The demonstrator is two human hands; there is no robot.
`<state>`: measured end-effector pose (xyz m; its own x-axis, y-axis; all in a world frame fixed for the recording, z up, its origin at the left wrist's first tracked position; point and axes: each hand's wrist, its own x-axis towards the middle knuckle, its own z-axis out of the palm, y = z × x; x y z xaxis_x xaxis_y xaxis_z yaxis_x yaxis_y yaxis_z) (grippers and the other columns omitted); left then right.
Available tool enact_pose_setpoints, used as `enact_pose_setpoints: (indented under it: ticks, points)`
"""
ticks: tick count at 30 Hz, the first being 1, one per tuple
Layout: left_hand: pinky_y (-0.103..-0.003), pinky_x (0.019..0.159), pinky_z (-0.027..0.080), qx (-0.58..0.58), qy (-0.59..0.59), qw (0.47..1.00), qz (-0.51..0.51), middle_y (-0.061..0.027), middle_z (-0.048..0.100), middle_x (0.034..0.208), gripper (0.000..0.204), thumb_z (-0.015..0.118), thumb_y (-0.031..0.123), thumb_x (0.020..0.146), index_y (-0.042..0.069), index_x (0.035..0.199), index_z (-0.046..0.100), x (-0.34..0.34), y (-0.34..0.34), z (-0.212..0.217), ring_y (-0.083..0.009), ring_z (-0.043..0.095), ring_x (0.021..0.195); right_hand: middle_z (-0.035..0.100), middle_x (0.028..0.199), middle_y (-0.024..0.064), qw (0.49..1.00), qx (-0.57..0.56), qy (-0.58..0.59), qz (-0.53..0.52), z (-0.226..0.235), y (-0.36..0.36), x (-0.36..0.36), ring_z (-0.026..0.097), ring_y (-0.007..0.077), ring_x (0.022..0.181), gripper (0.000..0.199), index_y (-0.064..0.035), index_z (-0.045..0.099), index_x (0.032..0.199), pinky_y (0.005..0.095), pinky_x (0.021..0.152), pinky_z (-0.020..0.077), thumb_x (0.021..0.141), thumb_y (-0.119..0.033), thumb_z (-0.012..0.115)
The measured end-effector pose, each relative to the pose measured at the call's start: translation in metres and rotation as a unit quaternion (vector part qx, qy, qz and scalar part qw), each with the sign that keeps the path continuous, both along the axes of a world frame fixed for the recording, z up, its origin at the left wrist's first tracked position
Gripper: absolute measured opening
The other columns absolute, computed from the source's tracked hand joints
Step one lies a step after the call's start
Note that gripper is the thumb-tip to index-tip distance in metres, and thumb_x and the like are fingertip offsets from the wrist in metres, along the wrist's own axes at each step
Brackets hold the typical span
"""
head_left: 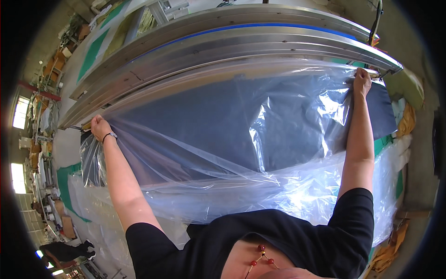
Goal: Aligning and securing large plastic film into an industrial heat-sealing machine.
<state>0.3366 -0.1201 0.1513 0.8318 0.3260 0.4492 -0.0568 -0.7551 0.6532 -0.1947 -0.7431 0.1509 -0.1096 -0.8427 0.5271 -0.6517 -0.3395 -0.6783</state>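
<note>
A wide sheet of clear plastic film (223, 158) stretches between my two hands over a dark grey panel or board (195, 125). My left hand (100, 128), with a dark band at the wrist, pinches the film's far edge at the left. Over at the far right, my right hand (362, 83) grips the same edge, its fingers closed. Between them the film is taut along the far side, with creases fanning out from the left hand. Bright reflections lie on its right half. The fingertips of both hands are partly hidden.
Just beyond the film runs a long metal bar machine (209, 44) with a blue strip (260, 25). More loose clear film drapes over the near table edge. Green table covering (72, 190) shows at the left. Shelves with clutter line the left wall; brown crumpled material (406, 120) lies at the right.
</note>
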Motion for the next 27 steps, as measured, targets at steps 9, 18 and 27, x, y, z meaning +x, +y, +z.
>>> enact_pose_setpoints:
  ticks: [9, 18, 27]
  points:
    - [-0.027, 0.073, 0.043, -0.057, -0.041, 0.995, -0.071, -0.0095, 0.062, 0.089, 0.019, 0.053, 0.012, 0.078, -0.001, 0.09, 0.059, 0.022, 0.012, -0.016, -0.0182, 0.058, 0.08, 0.062, 0.088, 0.0083, 0.999, 0.018, 0.038, 0.013, -0.007, -0.021, -0.004, 0.059, 0.0212, 0.084, 0.029, -0.0125, 0.062, 0.097, 0.0306, 0.077, 0.0431, 0.076, -0.031, 0.054]
    - [-0.035, 0.074, 0.042, -0.028, -0.037, 0.998, -0.032, -0.0194, 0.06, 0.086, 0.024, 0.053, 0.018, 0.074, -0.003, 0.083, 0.057, 0.021, 0.012, -0.004, -0.031, 0.057, 0.083, 0.059, 0.089, 0.0199, 0.998, 0.064, 0.001, 0.01, 0.007, -0.021, 0.004, 0.054, 0.0328, 0.092, 0.037, 0.0001, 0.057, 0.091, 0.0367, 0.082, 0.04, 0.07, -0.029, 0.047]
    - [-0.032, 0.077, 0.041, 0.028, -0.041, 0.996, -0.076, -0.0217, 0.059, 0.091, 0.026, 0.048, 0.013, 0.075, -0.007, 0.088, 0.056, 0.027, 0.03, -0.01, -0.0309, 0.055, 0.084, 0.058, 0.095, 0.0195, 0.992, 0.116, -0.01, -0.039, -0.007, -0.009, 0.023, 0.053, 0.0351, 0.095, 0.032, -0.0094, 0.053, 0.099, 0.0397, 0.084, 0.0394, 0.074, -0.028, 0.046]
